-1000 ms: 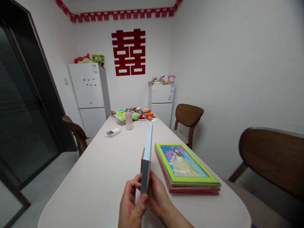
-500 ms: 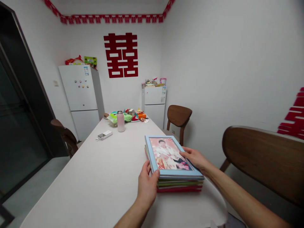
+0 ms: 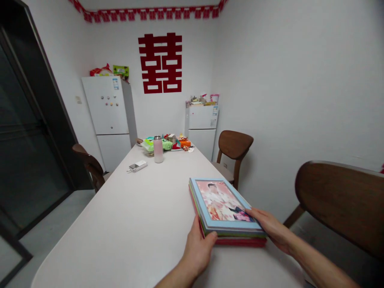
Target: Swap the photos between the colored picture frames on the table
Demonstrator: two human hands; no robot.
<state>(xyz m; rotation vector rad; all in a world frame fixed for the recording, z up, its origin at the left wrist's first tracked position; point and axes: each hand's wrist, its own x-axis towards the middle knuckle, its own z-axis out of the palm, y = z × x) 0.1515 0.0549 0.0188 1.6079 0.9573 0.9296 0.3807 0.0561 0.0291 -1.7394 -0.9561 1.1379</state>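
Observation:
A stack of picture frames [image 3: 240, 241] lies on the near right part of the white table [image 3: 144, 224]. On top is a light blue picture frame [image 3: 199, 200] around a pinkish photo; green and red edges show beneath it. My left hand [image 3: 198, 249] holds the stack's near left corner, thumb on the front side and fingers along the left side. At the right edge, my right hand [image 3: 272, 229] grips the stack, its fingertips reaching over the top frame onto the photo. The rest of its fingers are hidden behind the stack's right side.
Farther along the table stand a pink bottle [image 3: 158, 151] and a small silvery device [image 3: 138, 166]. Green packs [image 3: 166, 145] and other clutter lie at the far end. Wooden chairs [image 3: 235, 145] line both sides, one close on the right [image 3: 339, 204].
Both hands have slid toward me along the stack, the right one down its right edge. The frames sit more evenly stacked. The camera view has turned slightly left.

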